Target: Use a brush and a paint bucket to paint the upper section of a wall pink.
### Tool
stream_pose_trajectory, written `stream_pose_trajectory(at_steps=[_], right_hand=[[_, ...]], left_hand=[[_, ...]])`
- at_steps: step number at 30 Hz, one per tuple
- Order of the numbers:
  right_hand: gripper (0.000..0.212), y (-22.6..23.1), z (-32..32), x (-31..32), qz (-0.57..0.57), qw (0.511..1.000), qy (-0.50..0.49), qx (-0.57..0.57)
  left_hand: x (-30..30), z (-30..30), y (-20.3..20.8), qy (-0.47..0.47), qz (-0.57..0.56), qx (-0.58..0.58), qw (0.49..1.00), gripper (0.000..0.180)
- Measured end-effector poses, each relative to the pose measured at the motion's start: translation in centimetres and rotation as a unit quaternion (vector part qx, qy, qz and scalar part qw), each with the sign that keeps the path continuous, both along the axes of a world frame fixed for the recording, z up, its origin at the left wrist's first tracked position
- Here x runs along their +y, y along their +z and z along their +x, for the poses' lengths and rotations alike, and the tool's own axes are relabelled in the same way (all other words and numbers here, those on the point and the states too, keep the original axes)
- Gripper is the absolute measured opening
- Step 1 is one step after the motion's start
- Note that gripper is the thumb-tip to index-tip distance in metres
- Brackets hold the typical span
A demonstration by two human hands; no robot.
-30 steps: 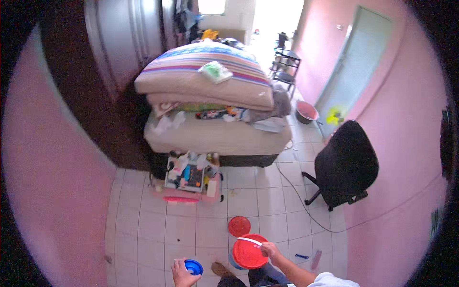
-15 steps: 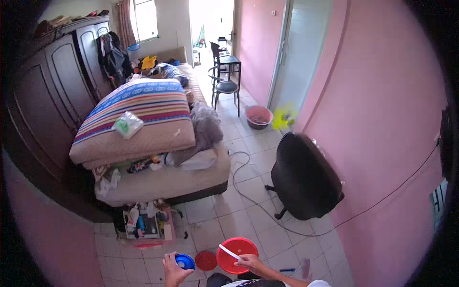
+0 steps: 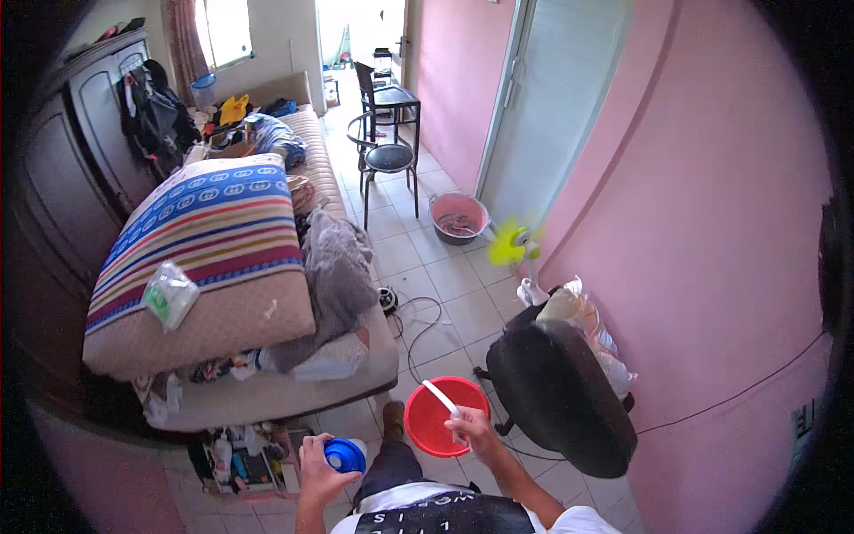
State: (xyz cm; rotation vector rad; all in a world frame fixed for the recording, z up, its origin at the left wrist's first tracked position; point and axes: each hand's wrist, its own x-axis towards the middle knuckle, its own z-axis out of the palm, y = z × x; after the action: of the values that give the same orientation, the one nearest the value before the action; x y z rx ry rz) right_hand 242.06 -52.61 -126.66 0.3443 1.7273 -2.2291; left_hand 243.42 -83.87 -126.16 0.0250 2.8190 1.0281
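My left hand [image 3: 318, 472] is closed around the side of a blue round piece [image 3: 345, 456], shaped like a cup or lid with a paler centre. Something whitish shows at its right edge. A slim white stick-like tool [image 3: 440, 397] is gripped in my right hand [image 3: 471, 431]; its long end points up and to the left. The tool crosses over a red basin [image 3: 429, 433], which looks bare inside. The basin stands in front of me, just right of my shod foot [image 3: 394, 418]. The tool's lower end is hidden by my fingers.
A black office chair [image 3: 560, 392] stands right of the basin, with white bags [image 3: 592, 325] behind it. Left is a bed [image 3: 267, 392] piled with bedding. A crate of odds and ends [image 3: 245, 458] sits by its foot. A green fan [image 3: 513, 243] and cable lie farther off.
The view has shifted, and the basin now appears higher in it. My leg and foot have come into view; the red disc beside the basin no longer shows. Both hands keep their holds.
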Motion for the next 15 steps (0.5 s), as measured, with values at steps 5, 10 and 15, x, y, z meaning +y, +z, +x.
stream_pose_trajectory(at_steps=[5,10,15], right_hand=[[0.022,1.8,-10.9,1.5,0.001,0.999,-0.043,-0.028],[0.021,4.5,-21.4,4.5,-0.036,0.994,-0.103,0.002],[0.022,6.7,-33.8,7.9,-0.052,0.994,-0.087,0.045]], left_hand=[[3.1,-15.4,2.8,-0.072,0.007,0.016,0.997,0.076],[6.7,-29.3,5.3,-0.138,0.034,0.043,0.989,0.074],[12.6,-40.7,6.0,-0.167,0.028,0.056,0.984,0.075]])
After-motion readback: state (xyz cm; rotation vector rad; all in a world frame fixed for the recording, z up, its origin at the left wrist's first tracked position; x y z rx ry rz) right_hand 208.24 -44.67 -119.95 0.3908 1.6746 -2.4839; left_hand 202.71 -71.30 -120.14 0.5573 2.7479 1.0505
